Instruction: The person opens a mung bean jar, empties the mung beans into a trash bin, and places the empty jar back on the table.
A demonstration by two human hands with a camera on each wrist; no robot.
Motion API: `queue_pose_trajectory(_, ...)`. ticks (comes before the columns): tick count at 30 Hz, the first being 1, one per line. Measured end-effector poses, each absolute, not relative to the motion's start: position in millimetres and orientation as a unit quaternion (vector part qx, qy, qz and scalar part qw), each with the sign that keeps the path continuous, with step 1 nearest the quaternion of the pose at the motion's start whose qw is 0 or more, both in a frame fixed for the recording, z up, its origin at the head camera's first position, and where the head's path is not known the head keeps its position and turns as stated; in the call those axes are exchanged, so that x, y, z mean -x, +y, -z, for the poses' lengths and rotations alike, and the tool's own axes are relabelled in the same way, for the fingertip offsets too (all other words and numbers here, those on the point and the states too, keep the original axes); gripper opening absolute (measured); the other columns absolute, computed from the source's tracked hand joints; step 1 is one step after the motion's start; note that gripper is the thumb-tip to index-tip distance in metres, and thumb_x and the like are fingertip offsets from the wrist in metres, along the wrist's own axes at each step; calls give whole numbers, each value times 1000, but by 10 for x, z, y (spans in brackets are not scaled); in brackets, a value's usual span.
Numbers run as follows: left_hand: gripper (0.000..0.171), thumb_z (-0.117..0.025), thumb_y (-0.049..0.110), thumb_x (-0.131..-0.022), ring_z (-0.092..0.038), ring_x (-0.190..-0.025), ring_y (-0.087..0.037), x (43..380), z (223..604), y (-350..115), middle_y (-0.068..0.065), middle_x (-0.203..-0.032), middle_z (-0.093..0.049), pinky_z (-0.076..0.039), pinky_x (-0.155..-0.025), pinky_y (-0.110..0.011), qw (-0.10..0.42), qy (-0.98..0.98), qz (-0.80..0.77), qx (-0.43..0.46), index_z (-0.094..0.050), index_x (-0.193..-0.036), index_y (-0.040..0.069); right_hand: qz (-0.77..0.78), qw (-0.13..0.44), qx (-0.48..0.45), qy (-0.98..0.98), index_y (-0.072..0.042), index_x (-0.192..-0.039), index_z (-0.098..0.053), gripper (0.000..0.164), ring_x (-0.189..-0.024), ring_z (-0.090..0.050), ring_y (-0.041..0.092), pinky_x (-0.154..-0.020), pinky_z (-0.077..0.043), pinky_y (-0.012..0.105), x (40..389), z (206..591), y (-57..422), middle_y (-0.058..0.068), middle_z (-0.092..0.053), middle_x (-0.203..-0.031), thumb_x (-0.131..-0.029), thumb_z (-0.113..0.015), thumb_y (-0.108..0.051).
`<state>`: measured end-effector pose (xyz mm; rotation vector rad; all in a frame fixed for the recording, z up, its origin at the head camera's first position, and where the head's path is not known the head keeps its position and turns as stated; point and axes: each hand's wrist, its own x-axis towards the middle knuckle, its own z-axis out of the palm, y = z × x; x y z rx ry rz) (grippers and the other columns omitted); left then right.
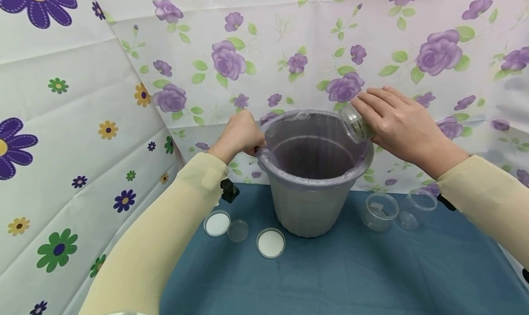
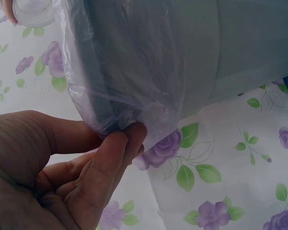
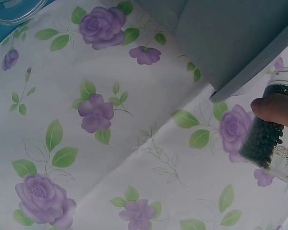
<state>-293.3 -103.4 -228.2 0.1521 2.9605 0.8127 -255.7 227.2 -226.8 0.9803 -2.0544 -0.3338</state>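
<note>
A grey plastic bin [image 1: 312,209] stands on the blue cloth, its rim covered by a thin translucent bag [image 2: 129,62]. At the rim's left side my left hand [image 1: 243,133] pinches the bag between thumb and fingertips. My right hand [image 1: 398,122] grips a clear jar [image 1: 352,124] at the bin's right rim, tipped with its mouth toward the opening. Dark green beads or beans [image 3: 264,136] fill part of the jar in the right wrist view, with some pale bits beside them. The bin's bottom lies in shadow.
Right of the bin are a clear tub [image 1: 379,214] and a clear container [image 1: 419,200]. In front and to the left lie two shallow round dishes with white discs, one nearer [image 1: 270,244], and a clear round lid [image 1: 238,231]. A flowered sheet [image 1: 248,35] hangs close behind.
</note>
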Motion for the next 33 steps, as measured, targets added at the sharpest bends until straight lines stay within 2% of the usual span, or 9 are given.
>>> queue_pose_trajectory(11, 27, -64, 6, -74, -65, -47, -19, 2932, 2271, -1037, -12, -57, -65, -41, -39, -22, 29, 962, -267, -53, -51, -51, 13, 140, 413, -390, -811, 0, -134, -48, 70, -117, -54, 37, -104, -40, 49, 2561, 2256, 2259, 21, -58, -126, -71, -78, -7)
queue_pose_trajectory(17, 26, -65, 7, -75, -68, -54, -24, 2928, 2271, -1034, -12, -57, -65, -42, -40, -22, 33, 962, -267, -52, -53, -52, 12, 110, 438, -406, -795, 0, -130, -52, 75, -113, -56, 38, -100, -42, 50, 2583, 2283, 2252, 21, -60, -122, -62, -82, 0)
queue_pose_trajectory(21, 27, -65, 7, -75, -69, -57, -25, 2924, 2271, -1029, -12, -57, -65, -42, -40, -22, 37, 962, -268, -50, -52, -52, 12, 109, 438, -404, -795, -1, -130, -52, 77, -114, -56, 38, -100, -42, 50, 2590, 2287, 2256, 21, -60, -123, -60, -84, 0)
queue_pose_trajectory(27, 25, -64, 6, -75, -67, -51, -22, 2913, 2268, -1020, -12, -56, -65, -43, -39, -22, 36, 962, -267, -46, -53, -53, 11, 132, 425, -396, -803, 0, -133, -49, 72, -115, -55, 37, -103, -41, 49, 2565, 2271, 2246, 21, -58, -125, -68, -80, -3)
queue_pose_trajectory(33, 23, -64, 6, -74, -68, -55, -24, 2916, 2266, -1017, -12, -57, -65, -43, -39, -22, 36, 963, -265, -45, -54, -54, 10, 130, 427, -401, -800, 0, -133, -49, 73, -115, -55, 37, -102, -41, 49, 2561, 2264, 2240, 21, -59, -124, -67, -80, -2)
